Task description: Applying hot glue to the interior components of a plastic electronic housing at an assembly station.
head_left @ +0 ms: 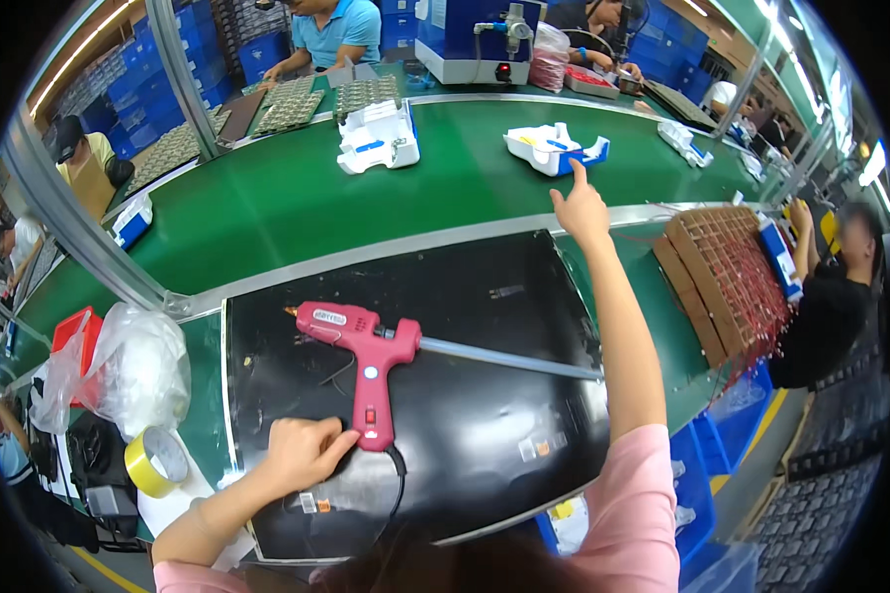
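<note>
My right hand (583, 210) reaches over the green conveyor belt, index finger stretched out and thumb apart. Its fingertip meets the near blue edge of a white and blue plastic housing (542, 148), and nothing is gripped. My left hand (302, 457) rests on the black work board (485, 445), fingers curled in and thumb toward the base of the handle of a pink hot glue gun (371, 381). Nothing shows in that hand. The gun lies on its side, nozzle to the left, a long clear glue stick (504, 358) running out of its back.
More white housings (379, 138) sit on the green belt (445, 193). At left are a plastic bag (143, 366), a red bin (77, 341) and yellow tape (156, 462). A cardboard grid box (727, 282) with red wires stands right, near a co-worker (831, 316).
</note>
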{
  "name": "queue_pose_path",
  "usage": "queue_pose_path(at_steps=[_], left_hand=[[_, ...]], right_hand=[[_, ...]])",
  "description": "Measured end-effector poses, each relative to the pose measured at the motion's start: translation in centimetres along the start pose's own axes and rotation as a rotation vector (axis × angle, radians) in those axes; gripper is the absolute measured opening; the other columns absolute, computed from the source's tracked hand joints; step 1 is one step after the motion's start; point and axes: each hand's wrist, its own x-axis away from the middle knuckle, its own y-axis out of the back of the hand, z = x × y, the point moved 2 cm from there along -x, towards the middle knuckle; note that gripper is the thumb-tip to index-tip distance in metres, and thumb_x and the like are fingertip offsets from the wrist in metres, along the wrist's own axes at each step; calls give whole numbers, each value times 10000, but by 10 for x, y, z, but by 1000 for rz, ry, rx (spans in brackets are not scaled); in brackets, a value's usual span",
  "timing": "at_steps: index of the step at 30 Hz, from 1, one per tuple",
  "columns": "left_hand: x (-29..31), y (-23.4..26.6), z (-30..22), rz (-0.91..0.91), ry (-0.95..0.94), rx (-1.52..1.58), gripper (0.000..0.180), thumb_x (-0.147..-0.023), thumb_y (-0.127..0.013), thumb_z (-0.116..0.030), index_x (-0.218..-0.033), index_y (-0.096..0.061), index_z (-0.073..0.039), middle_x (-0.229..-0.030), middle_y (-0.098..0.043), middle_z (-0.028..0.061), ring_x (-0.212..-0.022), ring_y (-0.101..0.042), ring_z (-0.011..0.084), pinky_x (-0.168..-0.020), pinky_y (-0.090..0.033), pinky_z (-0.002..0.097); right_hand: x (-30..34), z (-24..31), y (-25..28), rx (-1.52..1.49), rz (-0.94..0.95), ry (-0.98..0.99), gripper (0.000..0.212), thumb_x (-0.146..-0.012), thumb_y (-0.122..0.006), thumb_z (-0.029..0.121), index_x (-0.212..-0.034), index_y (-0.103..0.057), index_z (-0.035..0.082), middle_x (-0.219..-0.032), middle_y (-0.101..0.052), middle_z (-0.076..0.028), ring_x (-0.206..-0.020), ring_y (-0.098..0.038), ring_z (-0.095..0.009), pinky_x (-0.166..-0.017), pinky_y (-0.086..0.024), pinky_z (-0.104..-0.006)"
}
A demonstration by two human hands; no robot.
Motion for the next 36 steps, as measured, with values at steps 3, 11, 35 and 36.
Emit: queue_pose_path(at_steps=[3,11,35,36], left_hand=[[3,0,8,-78,-40,95,246,-749,-560,-198,-552,-499,-65,-438,-462,86,-397,-485,252,-387,-344,341],[10,-3,19,-130,55,296,244,-734,-573,-109,-526,-468,-37,-411,-402,90,-361,-443,237,-367,-320,323],[146,183,-105,-1061,-818,113,557,-695,-670,-327,-1030,-449,58,-587,-513,62,-462,-426,153,-479,-357,269],[216,151,-144,-1014,-825,167,557,-695,-670,-327,-1030,-449,58,-587,-513,62,-462,-426,153,-479,-357,269]], right_hand=[[-28,11,-24,56,123,-36,652,-758,-497,171,-1317,-166,234,-886,-587,-206,-807,-583,-355,-680,-466,-437],[-58,2,-45,104,35,-11,550,-674,-658,331,-1056,-404,29,-890,-591,-201,-806,-587,-342,-680,-476,-410],[329,37,374,-285,-545,720,321,-802,-462,75,-1100,-486,-42,-696,-522,-61,-475,-361,-49,-431,-271,-140],[349,27,387,-248,-519,669,321,-802,-462,75,-1100,-486,-42,-696,-522,-61,-475,-361,-49,-431,-271,-140]])
